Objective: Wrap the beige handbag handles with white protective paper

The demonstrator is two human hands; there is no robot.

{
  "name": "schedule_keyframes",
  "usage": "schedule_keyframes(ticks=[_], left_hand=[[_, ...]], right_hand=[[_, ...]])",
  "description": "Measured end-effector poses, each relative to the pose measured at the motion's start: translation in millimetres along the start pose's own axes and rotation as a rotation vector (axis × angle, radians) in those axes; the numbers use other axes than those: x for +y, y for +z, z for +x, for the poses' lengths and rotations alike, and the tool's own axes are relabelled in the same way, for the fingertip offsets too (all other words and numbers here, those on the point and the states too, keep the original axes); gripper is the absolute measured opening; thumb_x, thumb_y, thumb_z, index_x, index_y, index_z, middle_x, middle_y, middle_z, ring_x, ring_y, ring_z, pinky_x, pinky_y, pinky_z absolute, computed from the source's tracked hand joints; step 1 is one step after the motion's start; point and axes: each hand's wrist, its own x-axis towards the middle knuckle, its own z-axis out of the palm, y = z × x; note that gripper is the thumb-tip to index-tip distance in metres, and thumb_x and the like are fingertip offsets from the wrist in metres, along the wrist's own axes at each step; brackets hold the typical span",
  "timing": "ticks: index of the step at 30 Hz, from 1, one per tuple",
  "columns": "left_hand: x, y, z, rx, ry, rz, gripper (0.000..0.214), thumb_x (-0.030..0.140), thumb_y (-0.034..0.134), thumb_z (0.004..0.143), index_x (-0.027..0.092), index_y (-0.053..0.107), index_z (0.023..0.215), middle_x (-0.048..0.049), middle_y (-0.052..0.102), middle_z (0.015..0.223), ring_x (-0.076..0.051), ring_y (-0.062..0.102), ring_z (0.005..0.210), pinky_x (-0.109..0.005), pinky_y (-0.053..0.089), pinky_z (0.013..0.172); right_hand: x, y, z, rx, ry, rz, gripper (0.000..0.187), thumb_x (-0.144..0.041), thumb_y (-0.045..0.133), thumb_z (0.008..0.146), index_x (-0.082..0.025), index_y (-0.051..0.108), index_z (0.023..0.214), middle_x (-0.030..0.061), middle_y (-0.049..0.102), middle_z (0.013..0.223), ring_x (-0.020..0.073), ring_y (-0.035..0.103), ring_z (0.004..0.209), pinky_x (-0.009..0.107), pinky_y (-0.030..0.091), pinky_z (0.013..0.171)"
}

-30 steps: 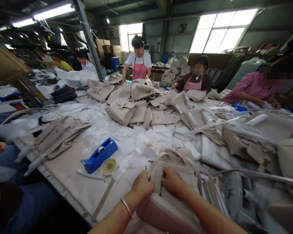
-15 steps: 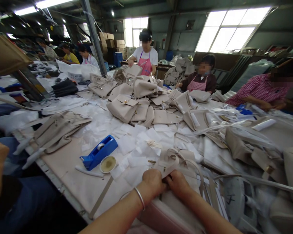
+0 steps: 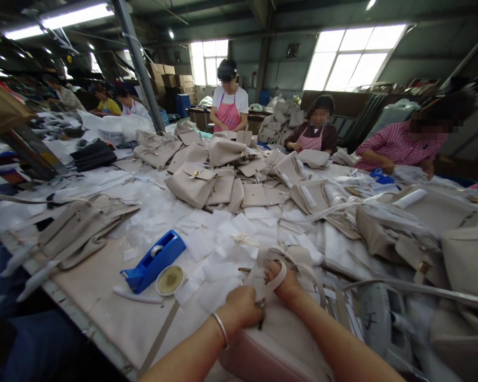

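Beige bag [image 3: 300,258] sits at the near edge of the worktop [image 3: 103,276] with both hands on it. The left hand [image 3: 242,306] has its fingers pinched tight on the bag's edge, and the right hand [image 3: 287,284] has its fingers curled into the bag with the strap [image 3: 278,276] looped over it. Blue tape dispenser [image 3: 153,261] and a little round tin [image 3: 169,279] are off to the left, with white paper scraps [image 3: 223,233] all around.
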Motion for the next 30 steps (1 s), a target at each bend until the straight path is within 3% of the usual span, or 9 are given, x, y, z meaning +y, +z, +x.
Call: schedule_keyframes(ticks=[4, 8, 12, 15, 17, 19, 23, 26, 30], left_hand=[[-2.0, -28.8, -14.6, 0.047, 0.071, -0.121, 0.031, 0.043, 0.066, 0.072, 0.020, 0.073, 0.091, -0.0071, 0.076, 0.089, -0.024, 0.070, 0.081, -0.028, 0.049, 0.065], [20.6, -48.0, -45.7, 0.078, 0.200, -0.315, 0.023, 0.037, 0.065, 0.073, 0.018, 0.073, 0.084, -0.0031, 0.073, 0.076, -0.020, 0.065, 0.072, -0.026, 0.043, 0.060], [37.7, -49.4, -88.3, 0.030, 0.249, -0.446, 0.009, 0.024, 0.065, 0.070, 0.020, 0.071, 0.077, 0.0007, 0.069, 0.071, -0.017, 0.060, 0.067, -0.025, 0.040, 0.059], [20.8, -48.5, -121.0, -0.099, 0.249, -0.664, 0.010, 0.029, 0.062, 0.079, 0.020, 0.067, 0.077, 0.0016, 0.064, 0.064, -0.015, 0.055, 0.059, -0.024, 0.037, 0.054], [-3.0, -46.3, -139.3, -0.175, 0.257, -0.769, 0.024, 0.040, 0.057, 0.085, 0.020, 0.065, 0.075, 0.0009, 0.061, 0.058, -0.014, 0.052, 0.053, -0.023, 0.035, 0.051], [-28.9, -40.7, -152.2, -0.136, 0.217, -0.841, 0.036, 0.052, 0.058, 0.085, 0.018, 0.064, 0.073, 0.0005, 0.058, 0.052, -0.012, 0.048, 0.047, -0.023, 0.033, 0.049], [-57.7, -21.1, -159.9, 0.021, 0.021, -1.019, 0.051, 0.068, 0.058, 0.078, 0.018, 0.060, 0.075, 0.0055, 0.046, 0.044, -0.008, 0.034, 0.037, -0.021, 0.023, 0.042], [-47.4, -8.3, -158.2, 0.100, -0.034, -1.084, 0.054, 0.071, 0.058, 0.077, 0.017, 0.058, 0.078, 0.0077, 0.043, 0.047, -0.006, 0.031, 0.037, -0.021, 0.020, 0.041], [-7.5, 1.4, -157.9, 0.111, 0.040, -1.065, 0.047, 0.063, 0.055, 0.083, 0.017, 0.055, 0.076, 0.0069, 0.046, 0.049, -0.006, 0.033, 0.039, -0.020, 0.022, 0.041]], right_hand=[[3.9, -19.8, -32.6, -0.074, -0.033, 0.215, 0.041, -0.014, 0.055, 0.075, -0.017, 0.062, 0.115, 0.0109, 0.069, 0.106, 0.0235, 0.063, 0.093, 0.034, 0.049, 0.082], [-31.6, -31.5, -83.1, -0.300, -0.096, 0.989, 0.043, -0.034, 0.062, 0.080, -0.019, 0.064, 0.120, 0.0079, 0.069, 0.106, 0.0235, 0.063, 0.099, 0.036, 0.050, 0.087], [-65.2, -35.6, -100.7, -0.145, 0.074, 1.342, 0.034, -0.047, 0.068, 0.079, -0.014, 0.071, 0.087, 0.0038, 0.067, 0.070, 0.0173, 0.060, 0.067, 0.030, 0.048, 0.067], [-54.9, -58.2, -80.4, 0.037, 0.191, 1.490, 0.031, -0.045, 0.072, 0.075, -0.015, 0.067, 0.079, 0.0029, 0.064, 0.066, 0.0131, 0.054, 0.057, 0.025, 0.043, 0.055], [-37.6, -79.1, -61.3, 0.163, 0.250, 1.550, 0.026, -0.041, 0.070, 0.075, -0.017, 0.065, 0.084, 0.0033, 0.065, 0.073, 0.0136, 0.056, 0.062, 0.024, 0.044, 0.055], [-23.1, -94.3, -48.0, 0.223, 0.282, 1.569, 0.022, -0.039, 0.063, 0.079, -0.019, 0.062, 0.089, 0.0039, 0.066, 0.078, 0.0140, 0.057, 0.064, 0.023, 0.044, 0.054], [-22.4, -86.9, -59.1, 0.083, 0.262, 1.553, 0.029, -0.041, 0.061, 0.082, -0.016, 0.064, 0.095, 0.0068, 0.068, 0.086, 0.0126, 0.058, 0.065, 0.022, 0.042, 0.054], [-41.5, -60.2, -97.9, -0.098, 0.214, 1.397, 0.039, -0.050, 0.062, 0.081, -0.014, 0.066, 0.096, 0.0084, 0.069, 0.095, 0.0115, 0.060, 0.067, 0.021, 0.041, 0.056], [-76.0, -34.9, -155.0, -0.368, 0.030, 1.156, 0.042, -0.053, 0.056, 0.085, -0.014, 0.070, 0.088, 0.0069, 0.071, 0.087, 0.0133, 0.061, 0.069, 0.024, 0.043, 0.061]])
